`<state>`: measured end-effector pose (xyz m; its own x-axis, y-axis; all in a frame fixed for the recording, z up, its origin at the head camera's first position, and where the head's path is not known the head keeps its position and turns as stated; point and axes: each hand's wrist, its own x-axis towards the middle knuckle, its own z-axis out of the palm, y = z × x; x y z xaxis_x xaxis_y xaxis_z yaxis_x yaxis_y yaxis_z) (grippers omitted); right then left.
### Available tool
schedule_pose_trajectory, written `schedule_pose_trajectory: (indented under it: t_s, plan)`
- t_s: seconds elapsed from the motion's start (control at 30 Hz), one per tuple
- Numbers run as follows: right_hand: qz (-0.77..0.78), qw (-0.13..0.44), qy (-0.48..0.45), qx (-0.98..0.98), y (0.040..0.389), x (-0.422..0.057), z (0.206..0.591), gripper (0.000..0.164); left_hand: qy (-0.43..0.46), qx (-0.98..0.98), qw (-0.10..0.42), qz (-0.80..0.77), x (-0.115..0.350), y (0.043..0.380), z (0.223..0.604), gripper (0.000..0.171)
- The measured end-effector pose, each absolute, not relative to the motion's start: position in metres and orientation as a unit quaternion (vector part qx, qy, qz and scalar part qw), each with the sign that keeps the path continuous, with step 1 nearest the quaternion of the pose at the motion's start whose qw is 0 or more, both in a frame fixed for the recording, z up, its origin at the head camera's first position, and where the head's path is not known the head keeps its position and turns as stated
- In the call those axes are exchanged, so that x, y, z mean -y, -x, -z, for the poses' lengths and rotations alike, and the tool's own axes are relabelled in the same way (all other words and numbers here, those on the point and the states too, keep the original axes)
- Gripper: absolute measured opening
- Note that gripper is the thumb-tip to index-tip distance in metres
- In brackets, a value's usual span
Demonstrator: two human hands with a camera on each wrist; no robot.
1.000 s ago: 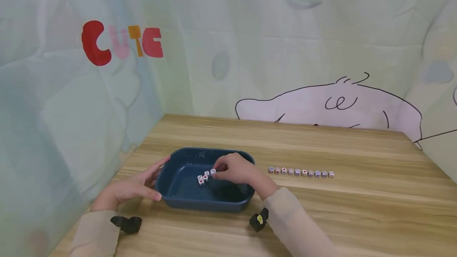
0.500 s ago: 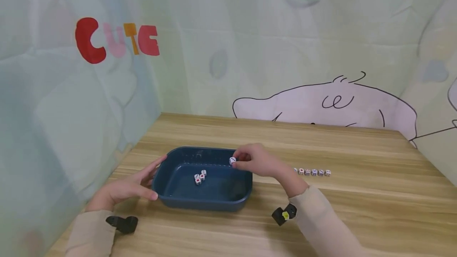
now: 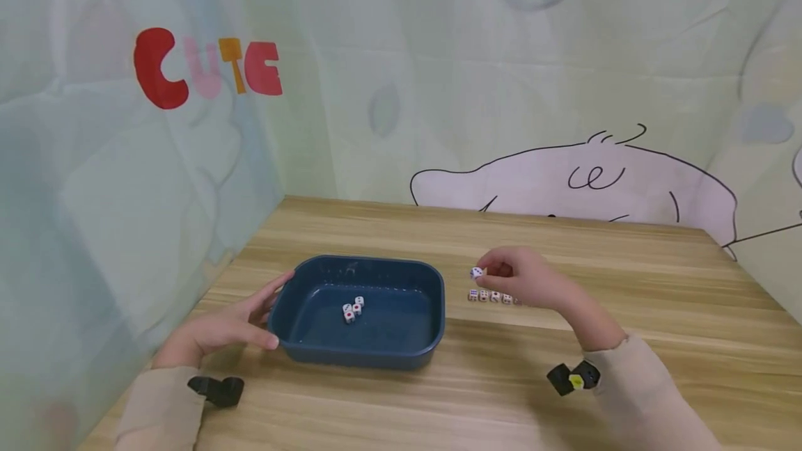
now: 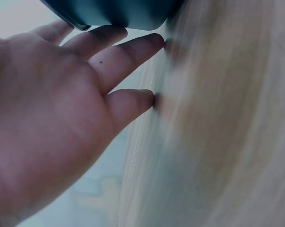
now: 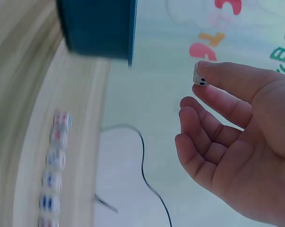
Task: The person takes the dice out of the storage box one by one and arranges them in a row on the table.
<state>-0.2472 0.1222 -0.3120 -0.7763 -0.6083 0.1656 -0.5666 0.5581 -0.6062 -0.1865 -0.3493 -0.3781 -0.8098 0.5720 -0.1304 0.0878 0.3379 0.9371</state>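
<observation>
Between thumb and fingertip, my right hand [image 3: 529,277] pinches a white die [image 3: 477,273] above the table, just behind the left end of a row of dice [image 3: 484,296]. The hand hides the rest of that row in the head view. In the right wrist view the held die [image 5: 200,75] shows dark pips. A dark blue rectangular tray [image 3: 363,357] stands left of the row, with several loose dice [image 3: 352,310] clustered inside. My left hand [image 3: 228,329] rests against the tray's left end, its thumb and fingers spread; the left wrist view shows these fingers extended beside the tray wall [image 4: 118,14].
The wooden table [image 3: 501,402] carries the tray and the row. Printed cloth walls [image 3: 351,124] rise along its left side and back edge. Each wrist bears a small black device, the right device [image 3: 573,378] with a yellow mark.
My right hand has picked a die from the cluster, lifted it out over the tray's right rim and carried it rightward to the row. The left hand stays at the tray.
</observation>
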Motion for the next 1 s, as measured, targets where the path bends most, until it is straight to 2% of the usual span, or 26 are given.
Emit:
schedule_pose_trajectory:
  t_s: [0.57,1.0]
  plan:
    - [0.282,-0.006,0.243,-0.928,0.244,-0.216,0.317,0.023,-0.212,-0.782,0.229,-0.54,0.349,0.186,0.376,0.109]
    - [0.256,0.007,0.182,-0.949,0.254,-0.254,0.334,0.032,-0.211,-0.782,0.227,-0.54,0.348,0.186,0.378,0.11]
